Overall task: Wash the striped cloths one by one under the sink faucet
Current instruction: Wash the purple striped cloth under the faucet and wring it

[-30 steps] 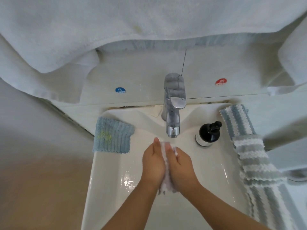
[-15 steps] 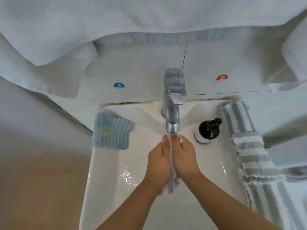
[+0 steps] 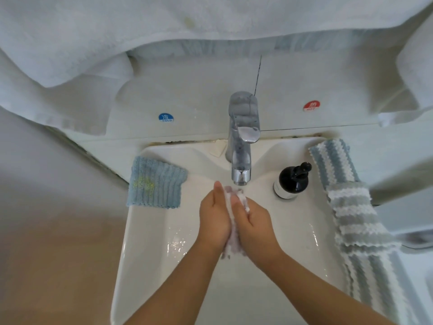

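From the head view, the left hand (image 3: 214, 218) and right hand (image 3: 254, 222) were pressed palm to palm, clamping a wet pale cloth (image 3: 232, 245) between them just below the faucet (image 3: 242, 146), over the middle of the white sink (image 3: 150, 242). More striped cloths (image 3: 360, 221) lay draped along the sink's right edge, beside a dark pump bottle (image 3: 293, 181). A blue cloth (image 3: 155, 182) sat on the back-left corner, and white towels (image 3: 117, 31) hung against the wall above the cold and hot stickers.

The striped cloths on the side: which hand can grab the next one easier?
Probably the right hand: the striped cloths lie on its side of the sink. The left hand would cross over.
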### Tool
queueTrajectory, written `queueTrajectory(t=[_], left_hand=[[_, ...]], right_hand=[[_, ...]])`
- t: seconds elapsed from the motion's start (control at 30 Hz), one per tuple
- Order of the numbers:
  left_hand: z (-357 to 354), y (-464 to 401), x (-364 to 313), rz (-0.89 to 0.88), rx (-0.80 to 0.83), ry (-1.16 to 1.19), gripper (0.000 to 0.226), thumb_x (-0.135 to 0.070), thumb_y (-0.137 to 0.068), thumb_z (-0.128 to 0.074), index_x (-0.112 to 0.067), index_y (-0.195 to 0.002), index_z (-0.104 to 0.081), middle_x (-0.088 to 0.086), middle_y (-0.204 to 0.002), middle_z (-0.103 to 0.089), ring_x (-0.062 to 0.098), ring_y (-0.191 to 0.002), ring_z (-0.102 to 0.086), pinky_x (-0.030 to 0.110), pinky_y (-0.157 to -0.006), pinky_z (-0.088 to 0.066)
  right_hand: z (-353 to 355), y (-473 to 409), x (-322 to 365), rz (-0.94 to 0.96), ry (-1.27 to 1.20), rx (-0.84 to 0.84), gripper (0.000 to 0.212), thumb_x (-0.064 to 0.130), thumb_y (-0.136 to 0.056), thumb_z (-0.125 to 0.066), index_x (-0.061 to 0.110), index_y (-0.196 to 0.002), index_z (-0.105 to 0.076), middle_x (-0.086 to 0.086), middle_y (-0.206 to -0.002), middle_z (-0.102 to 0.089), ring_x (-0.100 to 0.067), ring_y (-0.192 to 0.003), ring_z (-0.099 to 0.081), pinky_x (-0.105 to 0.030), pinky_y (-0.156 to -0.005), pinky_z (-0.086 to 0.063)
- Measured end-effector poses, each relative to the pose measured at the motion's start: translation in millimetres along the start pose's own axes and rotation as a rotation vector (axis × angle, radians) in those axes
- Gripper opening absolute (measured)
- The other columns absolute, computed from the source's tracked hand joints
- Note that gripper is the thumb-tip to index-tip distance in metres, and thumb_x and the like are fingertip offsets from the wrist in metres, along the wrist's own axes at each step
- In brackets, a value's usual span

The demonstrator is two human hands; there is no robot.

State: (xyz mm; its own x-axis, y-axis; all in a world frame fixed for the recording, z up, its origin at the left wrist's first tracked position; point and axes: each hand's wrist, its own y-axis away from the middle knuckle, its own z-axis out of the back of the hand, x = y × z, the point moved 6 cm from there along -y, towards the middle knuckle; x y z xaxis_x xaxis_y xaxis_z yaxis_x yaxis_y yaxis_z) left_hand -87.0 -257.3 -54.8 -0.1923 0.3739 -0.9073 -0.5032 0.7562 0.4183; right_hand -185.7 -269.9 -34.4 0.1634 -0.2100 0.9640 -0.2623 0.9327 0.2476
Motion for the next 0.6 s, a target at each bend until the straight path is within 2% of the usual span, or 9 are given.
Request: queueTrajectory(t=[0.07, 0.13, 0.17, 0.23, 0.33, 0.4, 0.47, 0.5, 0.6], left_hand=[[-7.1, 8.7, -0.1, -0.054, 0.044, -0.071, 0.05, -0.042, -0.104, -0.035, -0.013, -0.078, -0.067, 0.003, -0.068, -0.07, 0.018, -0.076, -0.071, 0.032, -0.074, -0.058], [-10.9, 16.7, 0.8, -0.089, 0.062, -0.118, 0.046, -0.039, -0.104, -0.035, -0.02, -0.08, -0.069, -0.003, -0.071, -0.073, 0.008, -0.074, -0.071, 0.019, -0.066, -0.054], [-9.3, 15.5, 0.7, -0.077, 0.049, -0.108, 0.046, -0.039, -0.104, -0.035, -0.019, -0.081, -0.069, -0.002, -0.073, -0.073, 0.008, -0.075, -0.071, 0.019, -0.066, -0.053], [-2.1, 3.3, 1.7, -0.024, -0.02, -0.033, 0.049, -0.042, -0.104, -0.036, -0.011, -0.081, -0.067, 0.008, -0.075, -0.072, 0.02, -0.079, -0.072, 0.031, -0.074, -0.057], [1.7, -1.0, -0.8, -0.007, -0.042, 0.025, 0.05, -0.044, -0.103, -0.035, -0.013, -0.081, -0.067, 0.007, -0.074, -0.072, 0.025, -0.081, -0.072, 0.037, -0.08, -0.056], [-3.0, 8.7, 1.0, -0.053, -0.025, -0.063, 0.05, -0.043, -0.103, -0.034, -0.014, -0.078, -0.066, 0.005, -0.072, -0.071, 0.02, -0.08, -0.071, 0.035, -0.077, -0.057], [-5.6, 15.3, 0.8, -0.086, -0.023, -0.109, 0.049, -0.042, -0.104, -0.034, -0.018, -0.08, -0.069, 0.002, -0.074, -0.072, 0.012, -0.076, -0.071, 0.027, -0.073, -0.056], [-4.8, 12.7, 2.4, -0.072, -0.019, -0.104, 0.049, -0.041, -0.104, -0.034, -0.017, -0.081, -0.069, 0.002, -0.075, -0.073, 0.012, -0.076, -0.071, 0.028, -0.073, -0.056], [1.7, -2.0, 0.7, -0.015, -0.042, -0.002, 0.053, -0.045, -0.103, -0.035, -0.009, -0.082, -0.067, 0.011, -0.074, -0.071, 0.025, -0.08, -0.072, 0.04, -0.081, -0.057]], right_hand=[[4.9, -11.3, 1.2, -0.026, -0.002, -0.051, 0.038, 0.041, -0.097, -0.048, 0.017, -0.069, -0.059, 0.007, -0.056, -0.059, -0.002, -0.057, -0.06, -0.018, -0.057, -0.048], [8.7, -23.8, 3.6, -0.034, 0.002, -0.075, 0.038, 0.038, -0.099, -0.048, 0.019, -0.066, -0.053, 0.008, -0.056, -0.055, -0.002, -0.055, -0.054, -0.019, -0.056, -0.044], [8.3, -24.7, 2.5, -0.039, 0.012, -0.068, 0.038, 0.038, -0.099, -0.048, 0.02, -0.066, -0.053, 0.007, -0.057, -0.055, -0.001, -0.054, -0.053, -0.018, -0.056, -0.043], [4.2, -14.9, -1.5, -0.041, 0.035, -0.027, 0.036, 0.039, -0.098, -0.047, 0.017, -0.072, -0.059, 0.005, -0.057, -0.057, 0.0, -0.053, -0.056, -0.015, -0.054, -0.044], [-3.4, -2.6, -0.7, -0.029, 0.006, 0.001, 0.034, 0.04, -0.097, -0.047, 0.018, -0.077, -0.064, 0.006, -0.057, -0.063, -0.001, -0.057, -0.063, -0.014, -0.054, -0.047], [0.9, -13.7, 2.2, -0.036, 0.037, -0.059, 0.037, 0.039, -0.098, -0.047, 0.014, -0.074, -0.061, 0.005, -0.059, -0.062, -0.002, -0.057, -0.06, -0.016, -0.058, -0.047], [2.8, -25.2, 4.2, -0.05, 0.065, -0.069, 0.042, 0.04, -0.098, -0.047, 0.006, -0.077, -0.059, -0.005, -0.066, -0.06, -0.006, -0.059, -0.056, -0.024, -0.062, -0.048], [2.3, -25.6, 3.7, -0.048, 0.073, -0.062, 0.042, 0.041, -0.098, -0.046, 0.006, -0.078, -0.059, -0.008, -0.068, -0.061, -0.007, -0.06, -0.056, -0.026, -0.063, -0.049], [-3.1, -9.4, -0.3, -0.029, 0.049, -0.004, 0.035, 0.043, -0.096, -0.047, 0.02, -0.077, -0.063, 0.004, -0.06, -0.063, -0.002, -0.06, -0.063, -0.02, -0.061, -0.051]])
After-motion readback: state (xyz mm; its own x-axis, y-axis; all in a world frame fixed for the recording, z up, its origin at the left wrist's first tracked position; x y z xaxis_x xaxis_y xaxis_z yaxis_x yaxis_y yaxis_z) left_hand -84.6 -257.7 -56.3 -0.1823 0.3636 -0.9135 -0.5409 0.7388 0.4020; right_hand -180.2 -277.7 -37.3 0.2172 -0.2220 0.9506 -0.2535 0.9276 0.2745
